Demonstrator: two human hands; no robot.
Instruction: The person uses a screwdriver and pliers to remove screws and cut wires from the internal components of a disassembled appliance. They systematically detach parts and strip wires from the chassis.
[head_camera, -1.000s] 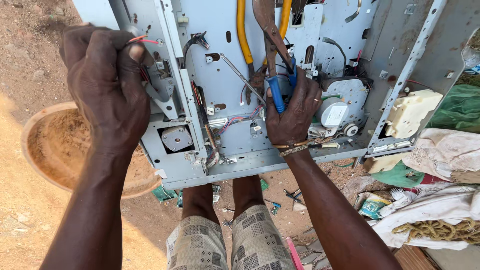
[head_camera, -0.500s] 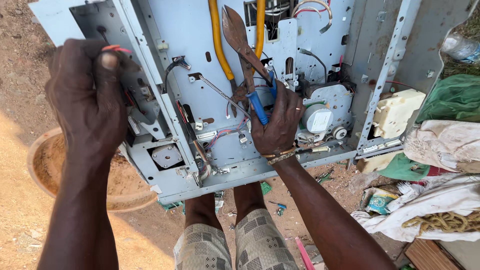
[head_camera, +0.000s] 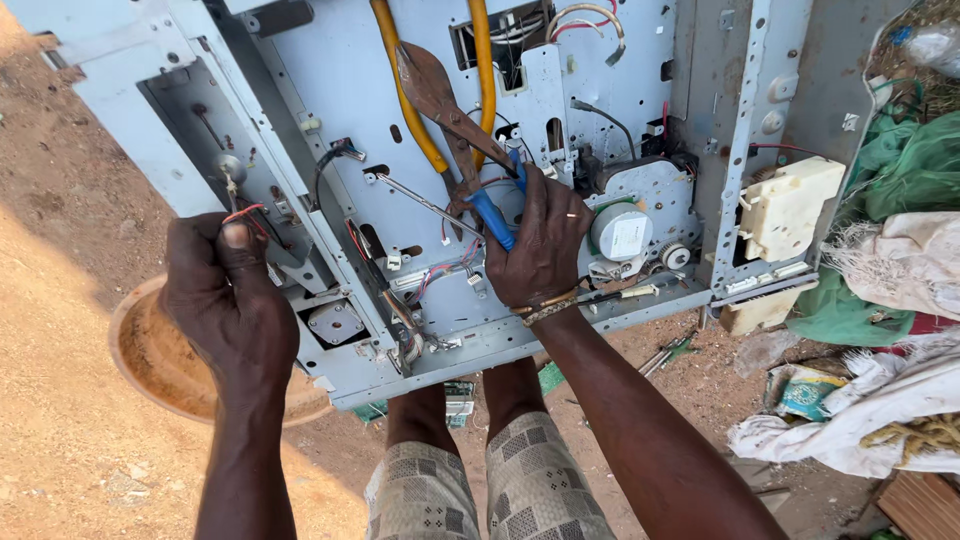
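Your right hand (head_camera: 540, 240) is closed around the blue handles of the metal snips (head_camera: 455, 120), whose long axis runs diagonally, the rusty blades pointing up and to the left from your knuckles across the pale metal chassis (head_camera: 330, 90), between the two yellow cables (head_camera: 400, 80). Your left hand (head_camera: 225, 295), well apart to the left, is shut in a fist, pinching thin red wires (head_camera: 245, 213) at the chassis edge. A shallow dirt-filled basin (head_camera: 140, 360) lies just behind that wrist.

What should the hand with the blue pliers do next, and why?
Probably close the blue-handled pliers on the wiring and snip. The right hand already grips them against the grey metal chassis, while the left hand pulls a red wire taut.
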